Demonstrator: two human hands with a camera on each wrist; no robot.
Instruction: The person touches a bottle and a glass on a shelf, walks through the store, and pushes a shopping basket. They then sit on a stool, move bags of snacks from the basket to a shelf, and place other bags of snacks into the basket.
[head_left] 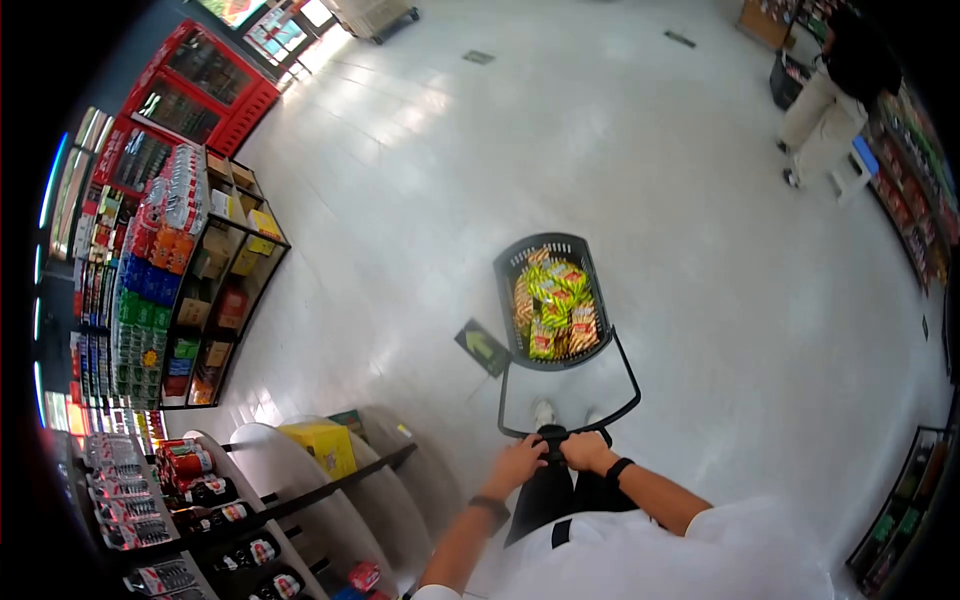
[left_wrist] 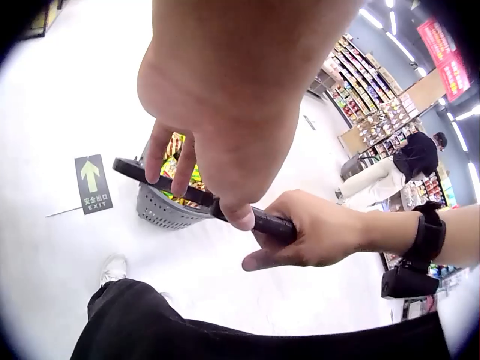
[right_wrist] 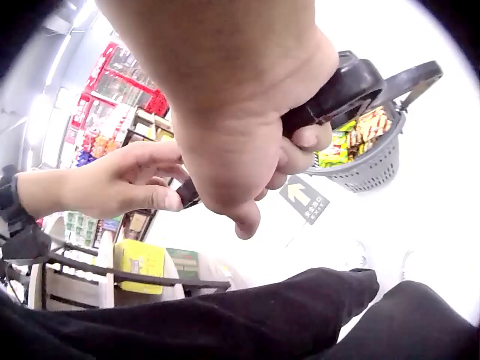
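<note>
A grey shopping basket sits low in front of me, its slatted sides showing in both wrist views. Several green-and-yellow snack packets and brown-striped packets fill it. The basket's long black handle reaches back to my body. My right hand grips the handle's bar, fingers curled round it. Close beside it, my left hand holds the bar's other part, with the thumb on one side and fingers across the other.
A floor sign with an arrow lies left of the basket. Shelves of bottles stand near my left, with a drinks display and red fridges beyond. At the far right, a person stands by shelves and a small stool.
</note>
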